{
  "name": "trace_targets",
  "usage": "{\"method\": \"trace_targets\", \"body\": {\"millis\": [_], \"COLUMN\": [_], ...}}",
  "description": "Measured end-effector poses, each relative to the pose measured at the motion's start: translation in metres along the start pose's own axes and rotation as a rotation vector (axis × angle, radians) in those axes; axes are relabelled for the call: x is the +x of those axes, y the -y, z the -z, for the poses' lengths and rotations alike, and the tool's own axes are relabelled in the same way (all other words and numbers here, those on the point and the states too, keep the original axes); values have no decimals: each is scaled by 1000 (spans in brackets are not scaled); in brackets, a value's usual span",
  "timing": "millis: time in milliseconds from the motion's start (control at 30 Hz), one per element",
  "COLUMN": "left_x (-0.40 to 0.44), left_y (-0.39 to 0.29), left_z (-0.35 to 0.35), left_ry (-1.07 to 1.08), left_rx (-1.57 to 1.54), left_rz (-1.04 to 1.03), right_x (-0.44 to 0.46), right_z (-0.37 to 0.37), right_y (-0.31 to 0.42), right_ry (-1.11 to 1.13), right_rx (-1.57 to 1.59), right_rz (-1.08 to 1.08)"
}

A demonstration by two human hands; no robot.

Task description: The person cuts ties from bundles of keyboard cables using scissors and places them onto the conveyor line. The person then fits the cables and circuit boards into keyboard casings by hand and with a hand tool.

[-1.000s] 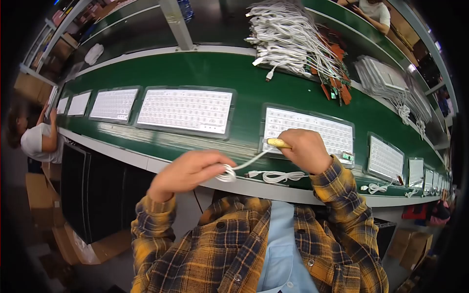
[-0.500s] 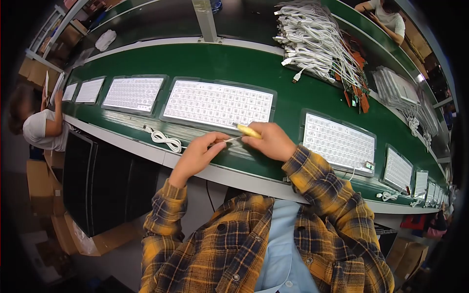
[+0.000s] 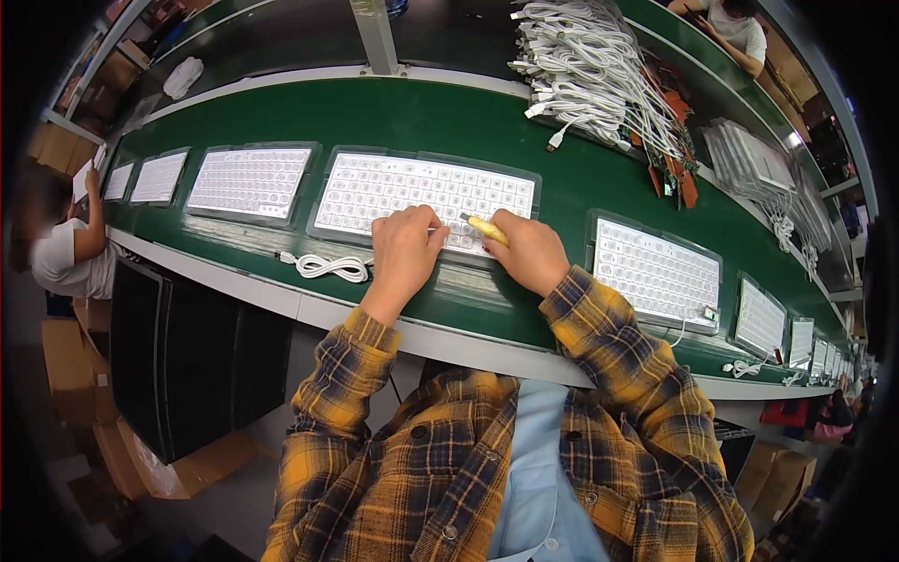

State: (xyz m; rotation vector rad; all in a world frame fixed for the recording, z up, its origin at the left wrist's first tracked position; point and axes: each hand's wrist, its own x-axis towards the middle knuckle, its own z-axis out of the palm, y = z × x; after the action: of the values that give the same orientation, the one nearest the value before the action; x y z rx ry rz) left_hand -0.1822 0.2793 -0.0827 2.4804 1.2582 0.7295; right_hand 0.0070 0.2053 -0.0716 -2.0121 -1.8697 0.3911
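Both hands are over the lower part of a white keyboard panel (image 3: 375, 187) in a clear tray. My left hand (image 3: 405, 245) has its fingers drawn together at the panel's lower edge; what lies between its fingertips is too small to make out. A yellow-handled tool (image 3: 488, 229) is gripped in my right hand (image 3: 534, 253), its dark tip pointing left towards the left fingers. Just left of my left wrist, a coiled white cable (image 3: 330, 269) rests on the green bench. Another keyboard panel (image 3: 655, 272) with a small green board (image 3: 712, 314) is to the right.
More keyboard panels line the green bench (image 3: 449, 117) on both sides. A heap of white cables (image 3: 590, 75) lies at the back, beside stacked clear trays (image 3: 749, 159). One co-worker (image 3: 70, 248) is at the far left, another (image 3: 735, 33) at the upper right.
My hands have gone from the right-hand panel to the one on its left. The coiled cable has left my left hand's grip. Over the last half second both hands have moved onto the panel's lower part.
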Motion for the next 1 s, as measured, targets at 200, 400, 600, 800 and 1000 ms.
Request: {"method": "trace_targets", "body": {"millis": [200, 400, 600, 800, 1000], "left_x": [1, 7, 9, -9, -41], "left_y": [1, 2, 4, 4, 1], "left_z": [0, 8, 15, 12, 5], "left_ry": [-5, 148, 182, 131, -63], "left_rx": [42, -59, -78, -61, 100], "left_rz": [-30, 48, 67, -49, -334], "right_x": [4, 7, 19, 20, 24], "right_z": [17, 24, 17, 16, 2], "right_y": [1, 4, 14, 27, 6], "right_ry": [-120, -12, 74, 127, 63], "right_rx": [-122, -118, -253, -396, -235], "right_rz": [116, 318, 394, 387, 418]}}
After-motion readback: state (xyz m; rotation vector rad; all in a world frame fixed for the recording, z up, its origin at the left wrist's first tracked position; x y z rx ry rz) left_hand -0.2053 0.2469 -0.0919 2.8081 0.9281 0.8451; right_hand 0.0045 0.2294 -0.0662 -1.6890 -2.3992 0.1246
